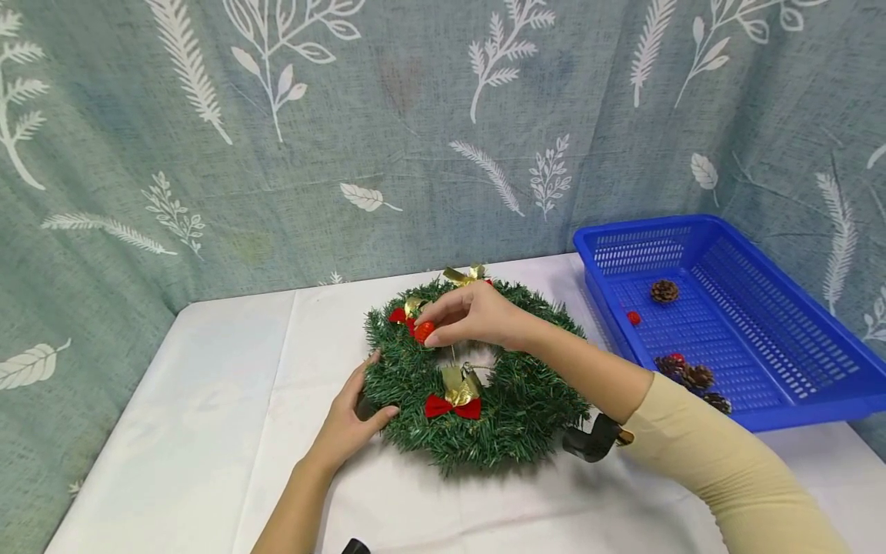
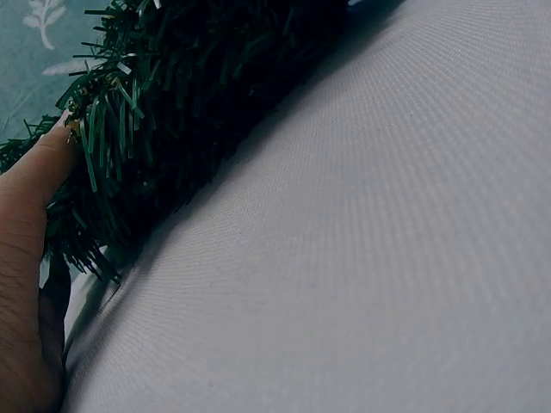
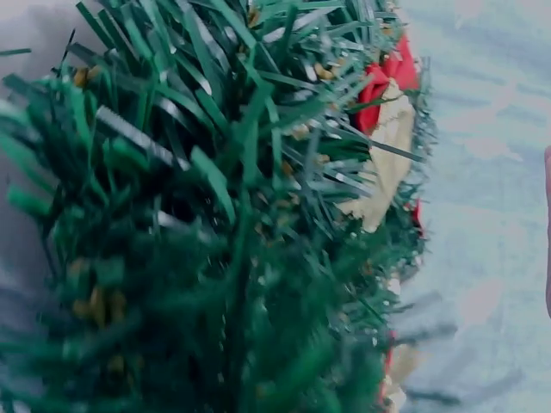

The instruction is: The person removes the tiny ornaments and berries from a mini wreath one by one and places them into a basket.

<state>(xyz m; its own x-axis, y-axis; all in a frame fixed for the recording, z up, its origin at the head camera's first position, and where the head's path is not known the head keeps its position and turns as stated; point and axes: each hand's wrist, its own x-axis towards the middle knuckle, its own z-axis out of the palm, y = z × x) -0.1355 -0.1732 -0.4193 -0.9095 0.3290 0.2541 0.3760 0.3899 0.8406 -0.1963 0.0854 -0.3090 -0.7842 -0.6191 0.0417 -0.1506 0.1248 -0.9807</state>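
A green artificial wreath (image 1: 477, 442) lies on the white table, decorated with red-and-gold bows, one of them a front bow (image 1: 453, 406). My right hand (image 1: 477, 314) is above its left inner side, pinching a small red berry-like ornament (image 1: 424, 332) between thumb and fingers, close to the upper-left bow. At the wreath's left edge, my left hand (image 1: 346, 423) grips the rim with thumb and fingers spread around it; the left wrist view shows a digit (image 2: 47, 163) against the green needles. The right wrist view shows mostly needles (image 3: 232, 198) and a gold-and-red bow (image 3: 392, 146).
To the right stands a blue plastic basket (image 1: 782, 419) holding several pinecones, one a lone pinecone (image 1: 664, 291), and small red ornaments, including a red ball (image 1: 633, 317). A leaf-patterned curtain (image 1: 415, 100) hangs behind the white-covered table (image 1: 228, 385).
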